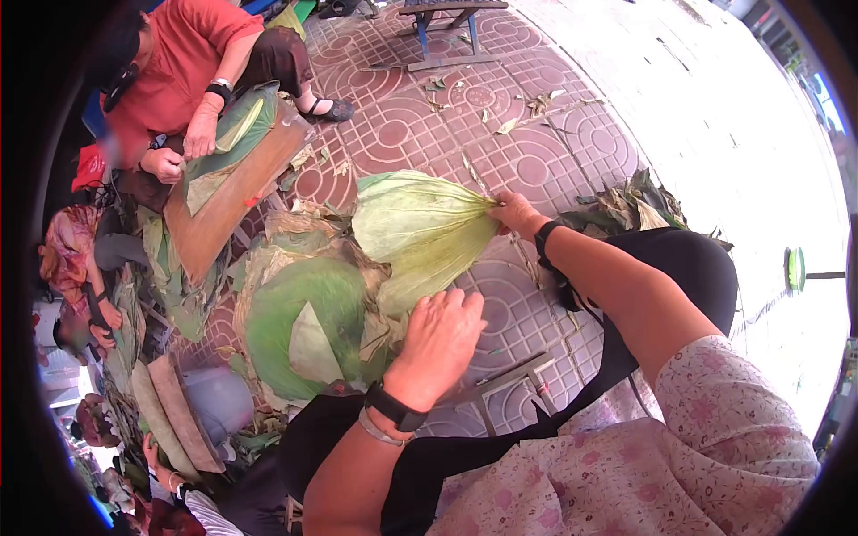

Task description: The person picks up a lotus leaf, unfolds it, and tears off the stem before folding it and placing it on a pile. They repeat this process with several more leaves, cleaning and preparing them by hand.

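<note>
Pinched at its narrow end by my right hand (517, 216), a large pale green leaf (420, 214) fans out to the left over the paving. My left hand (441, 338) is just below the leaf's lower edge, back of the hand up, with its fingers bent and close together; what its fingertips hold, if anything, is hidden. To the left of my left hand lies a round green leaf pile (268, 313) with a paler folded piece (313, 344) on top. Dry brown leaves (308, 228) stick out behind and around the pile.
A co-worker in red (192, 54) handles leaves on a wooden board (214, 223) at the upper left. More people sit along the left edge, near a grey bucket (219, 402). Leaf scraps (639, 210) are heaped beyond my right knee. A stool (451, 27) stands at the top.
</note>
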Tool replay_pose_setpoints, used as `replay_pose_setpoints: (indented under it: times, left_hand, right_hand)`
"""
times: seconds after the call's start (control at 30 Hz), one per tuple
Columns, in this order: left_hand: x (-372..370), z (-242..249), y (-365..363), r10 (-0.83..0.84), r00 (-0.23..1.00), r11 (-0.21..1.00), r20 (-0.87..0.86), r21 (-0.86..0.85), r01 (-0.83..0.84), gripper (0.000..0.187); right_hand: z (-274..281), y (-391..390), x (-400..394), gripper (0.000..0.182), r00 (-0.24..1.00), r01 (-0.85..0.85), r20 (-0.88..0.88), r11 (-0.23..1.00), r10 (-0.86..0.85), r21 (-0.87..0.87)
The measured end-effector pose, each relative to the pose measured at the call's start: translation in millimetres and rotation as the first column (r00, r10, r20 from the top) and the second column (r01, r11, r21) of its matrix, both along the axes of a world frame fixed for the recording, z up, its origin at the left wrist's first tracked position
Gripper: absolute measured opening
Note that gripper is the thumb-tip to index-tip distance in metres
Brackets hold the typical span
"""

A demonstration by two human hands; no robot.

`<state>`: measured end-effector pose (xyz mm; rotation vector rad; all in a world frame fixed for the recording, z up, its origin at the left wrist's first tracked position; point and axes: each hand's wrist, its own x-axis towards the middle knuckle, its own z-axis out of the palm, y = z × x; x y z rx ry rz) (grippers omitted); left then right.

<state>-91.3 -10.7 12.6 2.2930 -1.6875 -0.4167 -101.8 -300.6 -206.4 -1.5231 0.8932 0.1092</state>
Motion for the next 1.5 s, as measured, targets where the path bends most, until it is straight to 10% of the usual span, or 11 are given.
replay_pose_setpoints:
  times: [0.27, 0.5, 0.7, 1.0, 1.1, 1.2, 1.33, 1.5]
  left_hand:
    - [-13, -8, 6, -0.130, 0.982, 0.984, -0.140, 0.104, 0.145, 0.021]
    - [0, -12, 2, -0.076, 0.987, 0.975, -0.145, 0.195, 0.104, 0.027]
    - [-5, -23, 4, -0.059, 0.979, 0.979, -0.194, 0.182, 0.095, 0.033]
    - [2, -24, -1, -0.059, 0.974, 0.964, -0.217, 0.243, 0.112, 0.033]
    - [1, -23, -1, -0.064, 0.977, 0.960, -0.205, 0.254, 0.116, 0.032]
    - [-1, -23, 0, -0.069, 0.981, 0.959, -0.181, 0.260, 0.115, 0.032]
    - [-2, -24, -1, -0.083, 0.984, 0.968, -0.158, 0.222, 0.117, 0.029]
    - [-13, -26, 10, -0.068, 0.996, 0.989, -0.065, 0.127, 0.075, 0.021]
  right_hand:
    - [-105, -17, -7, 0.034, 0.957, 0.267, -0.087, 0.959, -0.276, -0.095]
    - [-87, -44, 26, 0.018, 0.962, 0.143, 0.161, 0.907, -0.222, 0.396]
    - [-129, -54, 22, 0.023, 0.927, 0.345, -0.204, 0.927, -0.314, 0.144]
    - [-146, -66, 12, 0.046, 0.930, 0.361, -0.046, 0.878, -0.365, 0.315]
    - [-147, -57, 16, 0.049, 0.862, 0.481, -0.172, 0.876, -0.476, -0.013]
    - [-134, -44, 8, 0.053, 0.910, -0.036, -0.318, 0.713, -0.266, -0.700]
    - [-129, -9, -3, 0.043, 0.967, -0.216, -0.253, 0.484, -0.012, -0.848]
    - [-118, 73, 4, 0.035, 0.939, -0.315, -0.190, 0.502, 0.286, -0.805]
